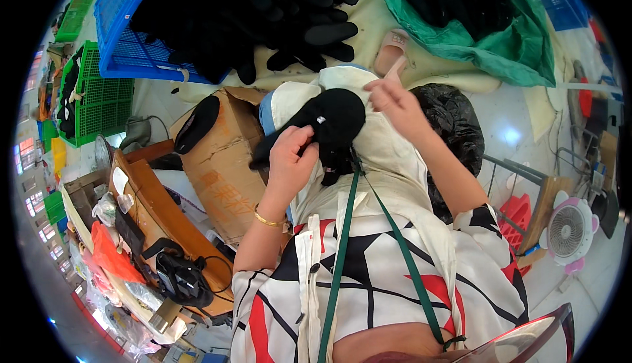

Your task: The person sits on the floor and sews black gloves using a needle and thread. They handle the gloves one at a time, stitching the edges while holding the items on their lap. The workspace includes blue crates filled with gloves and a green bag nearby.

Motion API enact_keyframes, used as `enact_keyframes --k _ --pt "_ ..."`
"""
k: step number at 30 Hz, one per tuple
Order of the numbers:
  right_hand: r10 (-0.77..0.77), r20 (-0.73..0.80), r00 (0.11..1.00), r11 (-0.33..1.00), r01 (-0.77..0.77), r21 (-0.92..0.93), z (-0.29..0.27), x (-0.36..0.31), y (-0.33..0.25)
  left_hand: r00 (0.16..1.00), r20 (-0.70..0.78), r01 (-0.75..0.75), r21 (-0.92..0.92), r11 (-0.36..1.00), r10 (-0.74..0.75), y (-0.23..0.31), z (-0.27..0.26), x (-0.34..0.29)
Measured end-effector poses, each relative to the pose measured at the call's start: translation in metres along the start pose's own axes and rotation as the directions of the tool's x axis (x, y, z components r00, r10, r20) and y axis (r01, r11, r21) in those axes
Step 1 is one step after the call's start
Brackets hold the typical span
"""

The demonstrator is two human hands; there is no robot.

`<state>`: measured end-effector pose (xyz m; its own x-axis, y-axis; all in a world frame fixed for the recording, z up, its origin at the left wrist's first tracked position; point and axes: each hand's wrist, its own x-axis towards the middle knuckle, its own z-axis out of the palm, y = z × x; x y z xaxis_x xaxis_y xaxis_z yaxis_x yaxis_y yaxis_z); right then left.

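A black, soft, slipper-shaped piece (342, 112) with a small white tag lies across my lap. My left hand (294, 159) has its fingers curled on the near left edge of it, gripping it. More black material hangs below, beside my apron. My right hand (400, 109) is raised just right of the piece, apart from it. Its fingers are loosely bent and spread, and I see nothing between them. Ahead of my knees lies a large heap of similar black pieces (316, 33), partly in a blue crate (141, 53).
A green sack (536, 53) of black pieces stands far right, near a pink slipper (393, 50). A cardboard box (220, 165) touches my left side. Further left is a cluttered wooden bench (164, 218). On the right are a black plastic bag (454, 122) and a fan (570, 230).
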<state>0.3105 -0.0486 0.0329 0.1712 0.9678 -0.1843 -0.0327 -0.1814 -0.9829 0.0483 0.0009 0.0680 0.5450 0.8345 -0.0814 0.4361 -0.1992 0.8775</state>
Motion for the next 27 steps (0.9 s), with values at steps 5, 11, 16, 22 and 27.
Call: enact_keyframes --k 5,11,16,22,27 --pt "-0.047 0.046 0.998 0.976 0.056 -0.21 0.045 -0.003 -0.026 0.967 -0.011 0.225 -0.428 0.875 -0.254 -0.009 0.002 -0.011" --pt "-0.193 0.016 0.981 0.927 0.188 -0.325 0.062 -0.008 -0.016 0.94 -0.022 0.263 -0.585 0.767 -0.339 -0.019 0.008 -0.011" --pt "0.061 0.093 0.994 0.955 -0.031 -0.294 0.055 -0.011 0.005 0.923 0.042 0.307 -0.68 0.666 -0.383 -0.006 0.009 -0.011" --pt "0.152 0.245 0.958 0.939 -0.063 -0.338 0.044 -0.017 -0.01 0.962 -0.041 0.237 -0.373 0.897 -0.271 -0.02 0.01 -0.014" --pt "0.053 -0.135 0.989 0.991 -0.036 0.13 -0.025 0.011 -0.016 0.94 -0.282 -0.183 0.064 0.981 0.194 0.015 0.005 -0.004"
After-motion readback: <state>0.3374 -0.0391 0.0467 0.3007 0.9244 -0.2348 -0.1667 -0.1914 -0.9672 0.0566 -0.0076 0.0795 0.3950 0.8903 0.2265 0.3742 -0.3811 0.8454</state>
